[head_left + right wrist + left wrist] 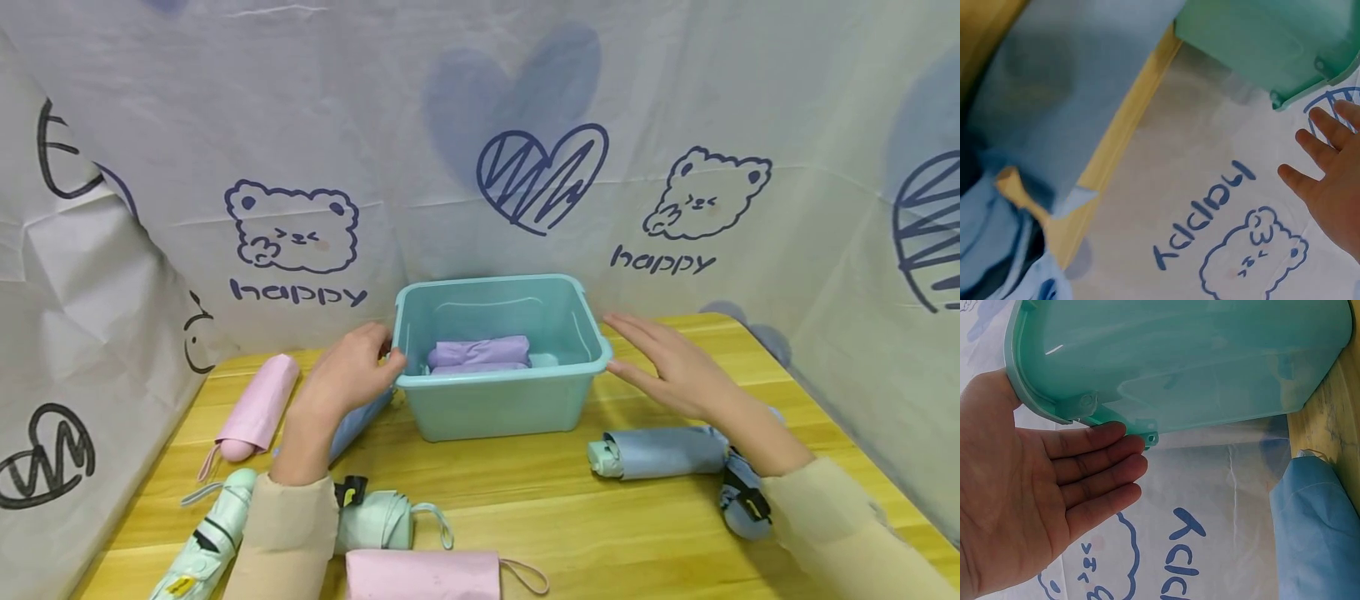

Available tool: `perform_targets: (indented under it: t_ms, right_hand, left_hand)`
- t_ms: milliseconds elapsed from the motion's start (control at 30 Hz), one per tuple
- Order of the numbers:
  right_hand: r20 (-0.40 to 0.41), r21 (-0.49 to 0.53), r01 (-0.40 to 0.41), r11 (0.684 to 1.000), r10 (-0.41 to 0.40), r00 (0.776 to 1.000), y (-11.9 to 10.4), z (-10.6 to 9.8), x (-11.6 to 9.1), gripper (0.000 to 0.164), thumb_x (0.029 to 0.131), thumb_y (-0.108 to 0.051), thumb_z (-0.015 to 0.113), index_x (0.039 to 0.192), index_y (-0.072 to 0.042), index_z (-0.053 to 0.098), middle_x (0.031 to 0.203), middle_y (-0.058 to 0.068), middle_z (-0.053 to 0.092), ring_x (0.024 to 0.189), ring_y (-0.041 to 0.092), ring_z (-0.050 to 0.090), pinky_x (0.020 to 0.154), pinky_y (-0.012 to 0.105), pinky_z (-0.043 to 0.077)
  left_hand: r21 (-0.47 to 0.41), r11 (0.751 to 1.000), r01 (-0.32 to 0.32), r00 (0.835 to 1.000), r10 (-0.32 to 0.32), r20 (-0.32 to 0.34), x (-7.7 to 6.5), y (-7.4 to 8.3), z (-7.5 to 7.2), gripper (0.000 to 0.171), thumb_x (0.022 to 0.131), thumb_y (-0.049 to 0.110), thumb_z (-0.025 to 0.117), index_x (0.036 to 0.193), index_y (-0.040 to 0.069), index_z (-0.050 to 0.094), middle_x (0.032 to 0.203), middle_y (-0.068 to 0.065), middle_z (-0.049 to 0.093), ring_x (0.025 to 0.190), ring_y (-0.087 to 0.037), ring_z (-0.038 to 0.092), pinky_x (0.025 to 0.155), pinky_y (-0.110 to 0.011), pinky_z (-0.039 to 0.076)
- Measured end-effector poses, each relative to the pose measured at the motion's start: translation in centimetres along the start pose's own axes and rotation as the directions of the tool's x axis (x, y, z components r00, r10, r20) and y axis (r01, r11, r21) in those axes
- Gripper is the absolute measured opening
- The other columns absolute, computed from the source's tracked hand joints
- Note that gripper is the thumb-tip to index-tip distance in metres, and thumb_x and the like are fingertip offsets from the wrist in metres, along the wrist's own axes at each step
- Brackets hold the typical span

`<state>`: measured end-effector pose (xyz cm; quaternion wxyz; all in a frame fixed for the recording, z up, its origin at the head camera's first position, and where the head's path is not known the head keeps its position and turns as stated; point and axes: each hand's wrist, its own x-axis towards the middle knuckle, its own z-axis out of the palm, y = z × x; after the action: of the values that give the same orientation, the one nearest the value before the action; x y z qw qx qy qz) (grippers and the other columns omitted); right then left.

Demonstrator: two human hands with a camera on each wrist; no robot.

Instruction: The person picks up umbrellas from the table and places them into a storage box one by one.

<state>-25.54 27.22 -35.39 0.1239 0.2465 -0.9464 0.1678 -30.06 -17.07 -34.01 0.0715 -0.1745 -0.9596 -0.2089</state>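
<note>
A turquoise plastic basket (495,408) stands upright on the wooden table, with purple folded umbrellas (480,352) lying inside. My left hand (348,375) is at the basket's left end, thumb at the rim. In the left wrist view, the fingers of that hand (1054,469) extend fairly straight along the basket's outside. At the opposite end, my right hand (675,367) has its fingers outstretched, tips right by the rim. The right wrist view shows those fingers (1319,147) spread, with nothing held.
Left lie a pink umbrella (258,408), a blue umbrella (363,421) partly hidden by my arm, and a mint umbrella (213,533). Another mint one (378,521) and a pink one (423,575) lie in front. Blue umbrellas (667,452) lie right, beneath my forearm. A printed cloth (420,167) hangs behind.
</note>
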Motion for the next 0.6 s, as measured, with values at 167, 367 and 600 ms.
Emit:
perform_targets:
  t_ms: [167,367,600]
  right_hand:
    - [0.030,-0.007,-0.008,1.000,0.008,1.000,0.5,0.0,-1.0,0.065,0.106,-0.042,0.056,0.161,-0.011,0.038,0.162,0.017,0.041,0.148,0.044,0.037,0.116,0.065,0.030]
    - [0.115,-0.033,-0.018,0.999,0.021,0.993,1.0,0.3,-2.0,0.067,0.105,-0.047,0.054,0.160,-0.010,0.039,0.160,0.018,0.043,0.145,0.045,0.042,0.113,0.065,0.034]
    - [0.219,-0.058,-0.040,0.997,0.052,0.974,1.0,1.2,-2.9,0.072,0.104,-0.057,0.052,0.160,-0.013,0.040,0.160,0.015,0.044,0.143,0.043,0.046,0.111,0.063,0.039]
  left_hand:
    - [-0.004,1.000,-0.002,1.000,0.002,0.000,0.0,0.0,-0.1,0.021,0.093,0.031,0.051,0.096,0.012,0.061,0.098,-0.006,0.060,0.085,-0.025,0.055,0.073,-0.041,0.046]
    - [-0.005,1.000,-0.004,1.000,0.004,0.000,0.0,0.0,0.0,0.021,0.093,0.030,0.052,0.096,0.012,0.061,0.098,-0.005,0.060,0.085,-0.025,0.055,0.073,-0.041,0.046]
    - [-0.006,1.000,-0.007,1.000,0.007,-0.002,0.0,-0.1,0.0,0.021,0.093,0.031,0.052,0.097,0.012,0.061,0.098,-0.006,0.060,0.086,-0.025,0.055,0.074,-0.041,0.046]
